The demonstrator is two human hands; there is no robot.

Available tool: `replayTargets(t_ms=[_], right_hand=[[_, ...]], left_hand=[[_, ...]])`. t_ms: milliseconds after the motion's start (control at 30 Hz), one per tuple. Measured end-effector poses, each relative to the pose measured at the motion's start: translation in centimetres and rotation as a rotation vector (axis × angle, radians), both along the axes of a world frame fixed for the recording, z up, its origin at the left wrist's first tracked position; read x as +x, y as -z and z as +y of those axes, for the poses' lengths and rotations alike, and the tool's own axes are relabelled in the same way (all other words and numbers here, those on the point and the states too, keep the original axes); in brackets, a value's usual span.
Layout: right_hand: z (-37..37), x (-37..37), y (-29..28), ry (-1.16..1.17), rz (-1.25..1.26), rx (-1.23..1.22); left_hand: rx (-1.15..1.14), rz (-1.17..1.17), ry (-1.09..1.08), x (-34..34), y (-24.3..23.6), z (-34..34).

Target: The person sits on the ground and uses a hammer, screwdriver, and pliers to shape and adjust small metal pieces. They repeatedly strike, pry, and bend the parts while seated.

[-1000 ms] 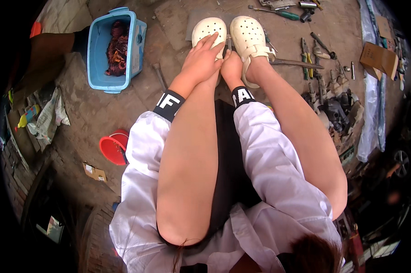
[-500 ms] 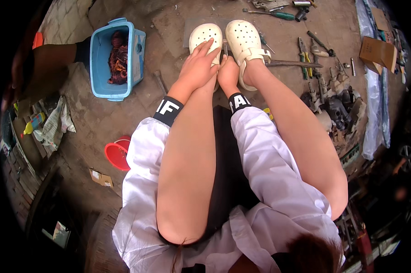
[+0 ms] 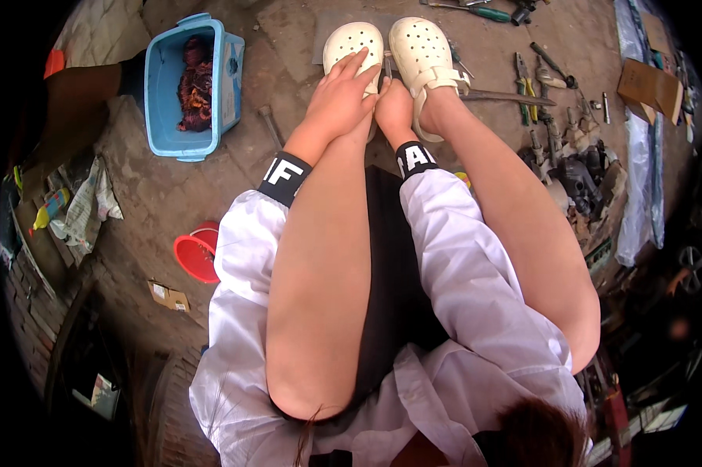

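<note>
My left hand (image 3: 339,97) lies over the left cream clog (image 3: 355,47), its fingers stretched out across the upper. Just right of it, my right hand (image 3: 395,107) is closed low between the two shoes, beside the right cream clog (image 3: 421,48). A narrow metal piece (image 3: 387,65) shows between the clogs, just beyond the right fist. What the right fingers grip is mostly hidden. A flat grey plate (image 3: 327,35) lies under the left clog.
At left stands a blue tub (image 3: 155,117) holding dark reddish material. A red bucket (image 3: 195,257) sits nearer. Pliers (image 3: 522,87), a long metal bar (image 3: 506,97), a screwdriver (image 3: 487,13) and greasy metal parts (image 3: 572,175) lie at right, with a cardboard box (image 3: 650,87) beyond.
The view has shifted slightly, so the tub and bucket appear a little higher and further left. Both hands keep nearly the same place and pose at the left clog.
</note>
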State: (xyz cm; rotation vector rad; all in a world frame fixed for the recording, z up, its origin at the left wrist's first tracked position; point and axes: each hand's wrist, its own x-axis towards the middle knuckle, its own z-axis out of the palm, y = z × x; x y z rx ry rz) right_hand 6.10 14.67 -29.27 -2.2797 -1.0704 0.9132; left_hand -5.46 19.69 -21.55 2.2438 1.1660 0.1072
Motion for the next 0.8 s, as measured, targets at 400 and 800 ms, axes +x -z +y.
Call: replayTargets(t_ms=[400,800], right_hand=[[-0.1,-0.4,-0.2,0.052,0.009,0.039],[-0.1,0.5,-0.7,-0.07,0.025,-0.036]], left_hand=[[-0.014,-0.008,-0.002,-0.3,0.0,-0.2],[-0.029,0.004,-0.001,0.0,-0.7,0.3]])
